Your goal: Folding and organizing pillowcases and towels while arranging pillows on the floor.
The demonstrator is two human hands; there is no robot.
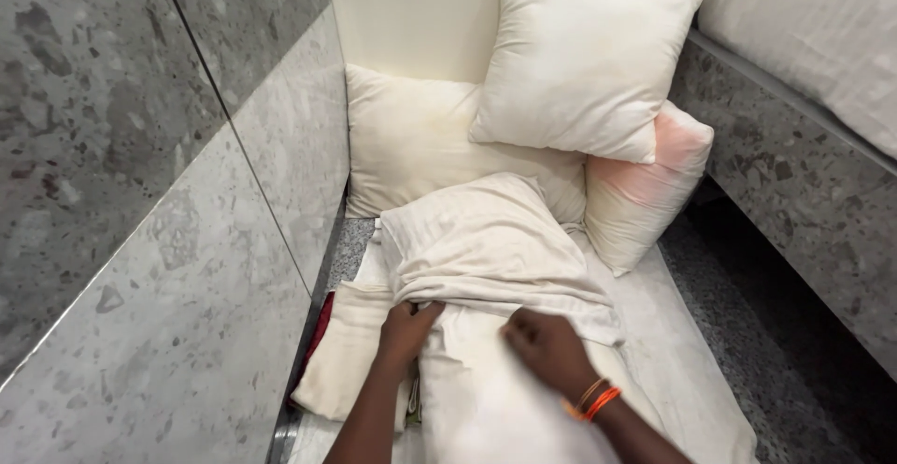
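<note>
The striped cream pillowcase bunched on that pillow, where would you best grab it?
Probably at the striped cream pillowcase's gathered near edge, coming from the near side, where the left hand and right hand already pinch it. The folds bunch there, giving graspable ridges; farther up it lies stretched smooth.

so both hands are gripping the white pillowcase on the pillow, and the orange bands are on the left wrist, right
Not quite: the orange bands are on the right wrist, not the left. The head view shows the left hand and right hand both gripping the white pillowcase, as you said.
</note>
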